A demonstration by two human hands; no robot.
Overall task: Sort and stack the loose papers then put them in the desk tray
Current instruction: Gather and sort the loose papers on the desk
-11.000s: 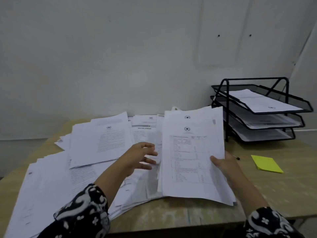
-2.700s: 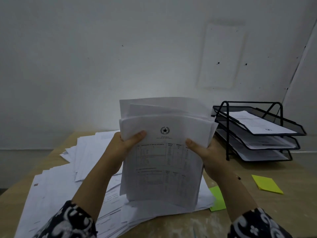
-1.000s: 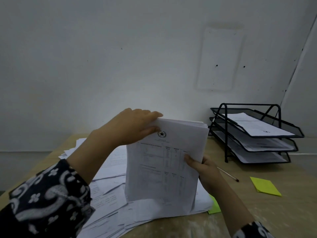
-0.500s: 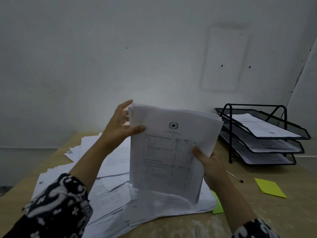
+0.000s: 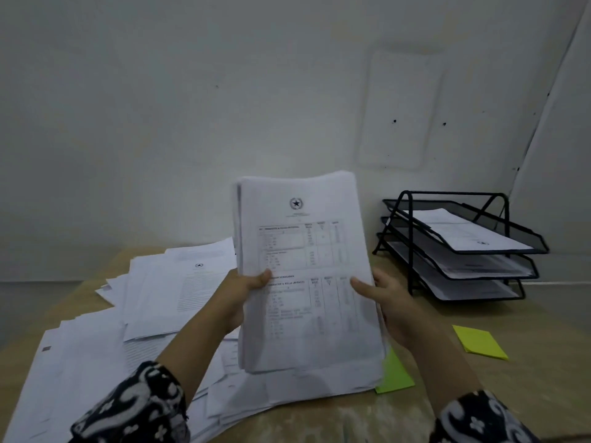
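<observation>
1. Two hands hold one squared-up stack of papers [image 5: 307,273] upright in front of me, above the desk [image 5: 543,321]; its lower edge hangs over the paper spread below, and I cannot tell whether it touches.
2. My left hand [image 5: 236,298] grips the stack's left edge about halfway down, thumb curled across the front sheet, the other fingers hidden behind.
3. My right hand [image 5: 387,302] grips the right edge at about the same height, thumb pressed on the front, the rest of the fingers wrapped behind the sheets.
4. On the front sheet I see a round star emblem at the top and printed tables beneath; the text is too blurred to read.
5. Many loose papers [image 5: 153,302] lie fanned and overlapping across the left part of the desk, reaching under the stack I hold.
6. One black mesh desk tray [image 5: 518,251] with three tiers stands at the right rear of the desk, well apart from the stack; each tier already has sheets in it.
7. One yellow sticky-note pad [image 5: 479,342] lies flat on the bare wood in front of the tray.
8. One green note pad [image 5: 395,375] pokes out from under the right edge of the spread papers, just beside my right forearm.
9. Both my sleeves [image 5: 134,410] are dark with a white pattern.
</observation>
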